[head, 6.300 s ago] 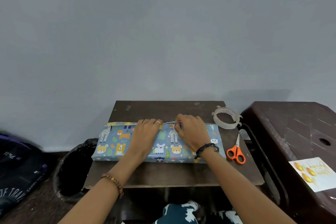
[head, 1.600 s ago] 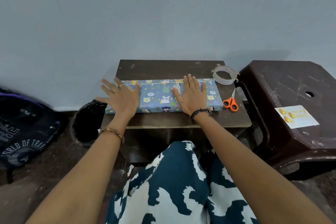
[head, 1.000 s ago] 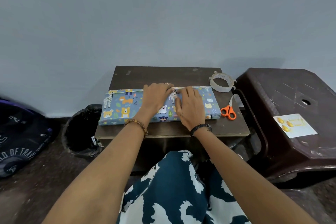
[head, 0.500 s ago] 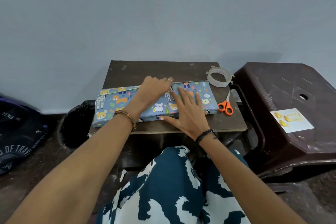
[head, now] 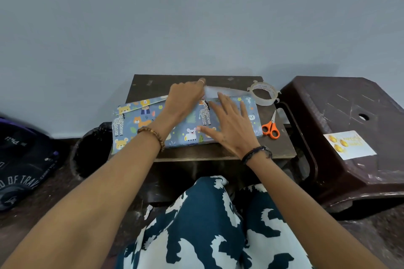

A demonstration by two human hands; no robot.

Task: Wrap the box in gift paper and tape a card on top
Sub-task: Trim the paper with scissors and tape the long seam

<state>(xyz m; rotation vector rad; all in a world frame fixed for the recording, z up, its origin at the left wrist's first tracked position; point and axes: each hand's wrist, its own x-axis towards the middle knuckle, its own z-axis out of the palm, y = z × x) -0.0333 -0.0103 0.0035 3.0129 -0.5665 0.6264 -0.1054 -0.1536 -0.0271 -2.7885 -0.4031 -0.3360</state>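
Observation:
The box (head: 140, 124), covered in blue animal-print gift paper, lies lengthwise on a small dark table (head: 150, 85). My left hand (head: 185, 100) is at the box's far edge. Its fingers pinch a pale, blurred flap (head: 227, 91) that rises off that edge toward the tape roll; it looks like the paper's white underside. My right hand (head: 231, 126) lies flat on the right half of the box top with fingers spread. The white card (head: 349, 145) with gold shapes sits apart on the brown stool to the right.
A clear tape roll (head: 263, 96) sits at the table's far right corner, with orange scissors (head: 271, 128) in front of it. The brown plastic stool (head: 341, 107) stands right of the table, a black bin (head: 91, 150) to its left, and a dark bag (head: 19, 159) on the floor.
My left hand has lifted a pale flap at the box's far edge, which lay flat before. My right hand has slid further onto the box top. The box is a little more slanted.

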